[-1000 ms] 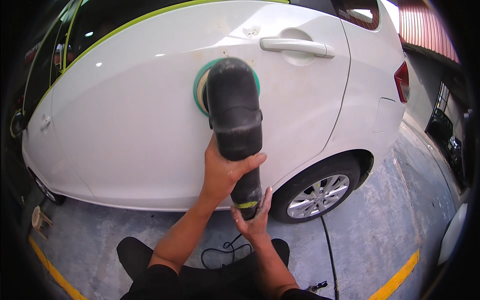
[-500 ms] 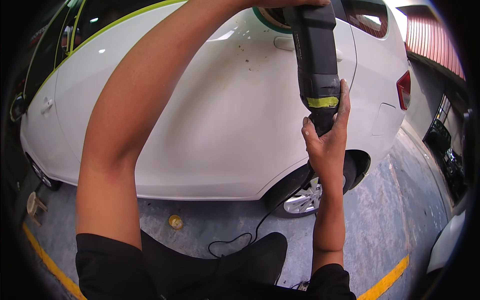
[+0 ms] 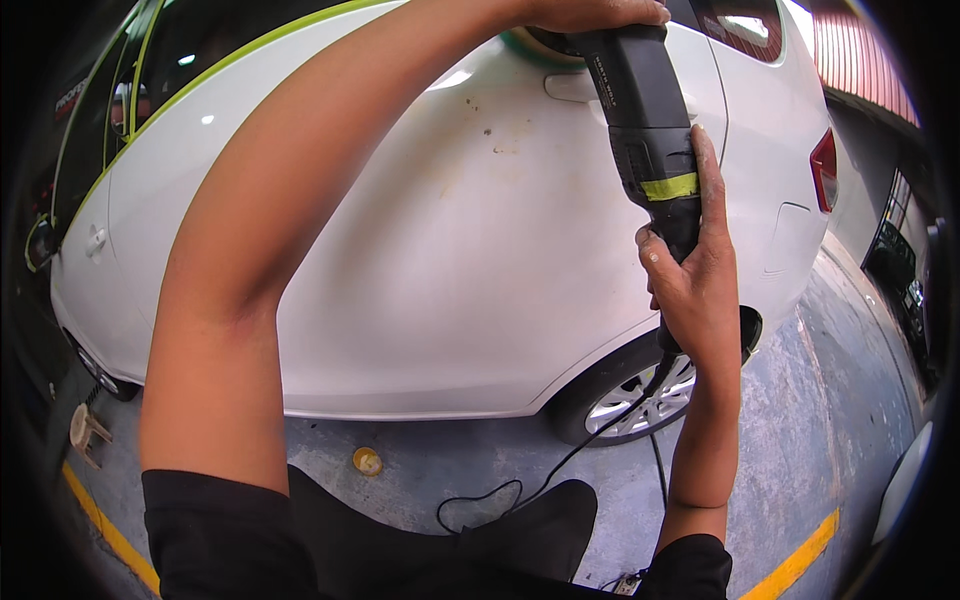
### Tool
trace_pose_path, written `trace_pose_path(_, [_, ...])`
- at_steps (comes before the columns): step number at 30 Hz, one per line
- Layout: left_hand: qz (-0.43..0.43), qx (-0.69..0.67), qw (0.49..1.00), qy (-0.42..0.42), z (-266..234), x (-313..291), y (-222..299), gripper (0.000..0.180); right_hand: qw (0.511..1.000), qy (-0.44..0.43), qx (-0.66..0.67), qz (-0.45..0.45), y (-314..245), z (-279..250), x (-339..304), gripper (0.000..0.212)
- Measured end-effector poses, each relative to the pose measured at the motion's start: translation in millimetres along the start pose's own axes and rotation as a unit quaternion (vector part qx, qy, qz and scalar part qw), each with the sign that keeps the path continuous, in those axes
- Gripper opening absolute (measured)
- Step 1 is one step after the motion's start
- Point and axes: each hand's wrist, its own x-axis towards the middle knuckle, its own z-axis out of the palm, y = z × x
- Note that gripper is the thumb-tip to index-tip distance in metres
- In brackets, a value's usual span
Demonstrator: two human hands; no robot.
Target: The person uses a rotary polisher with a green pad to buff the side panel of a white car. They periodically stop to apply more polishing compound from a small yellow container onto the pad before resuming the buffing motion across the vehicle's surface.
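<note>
Both my hands are on a black power polisher point(image 3: 648, 90) with a yellow-green tape band round its rear grip. My left hand point(image 3: 590, 12) grips over its head at the top edge, where most of the fingers are cut off. My right hand point(image 3: 702, 280) wraps the rear grip, index finger stretched along the casing. The blurred round pad point(image 3: 542, 48) with a green rim, partly hidden behind the head and my left hand, lies against the white car door point(image 3: 450, 290), left of the door handle point(image 3: 568, 88). Small brownish spots point(image 3: 500, 150) mark the door below it.
A black cord point(image 3: 560, 468) runs from the grip past the rear wheel point(image 3: 640, 395) to the floor. A small yellow tub point(image 3: 367, 461) and a beige stool point(image 3: 90, 435) stand on the grey floor. Yellow-green tape point(image 3: 225, 70) edges the windows. Another white vehicle part point(image 3: 903, 485) is at right.
The polisher's rear grip has swung right and slightly up with my right hand, so the tool tilts more. My left hand shows more at the top edge. The whole view has shifted slightly.
</note>
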Motion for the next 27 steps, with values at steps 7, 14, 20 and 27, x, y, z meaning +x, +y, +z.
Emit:
trace_pose_path(7, [-0.017,0.040,0.999,0.029,-18.4,-35.2,-30.9,0.040,0.998,-0.027,0.051,-0.038,-20.4,25.0,4.3,0.098])
trace_pose_path(14, [-0.059,0.026,0.991,0.114,-85.1,-157.6,-74.2,0.040,0.975,-0.136,-0.048,-0.168,-54.9,59.4,39.3,0.092])
trace_pose_path(20, [-0.133,0.113,0.974,0.146,-61.4,-128.6,-43.4,0.045,0.953,-0.106,-0.222,-0.175,-23.3,24.5,56.3,0.091])
trace_pose_path(27, [-0.064,0.057,0.975,0.205,27.7,-10.2,-2.6,0.041,0.978,-0.043,-0.149,-0.141,54.2,-57.8,53.3,0.078])
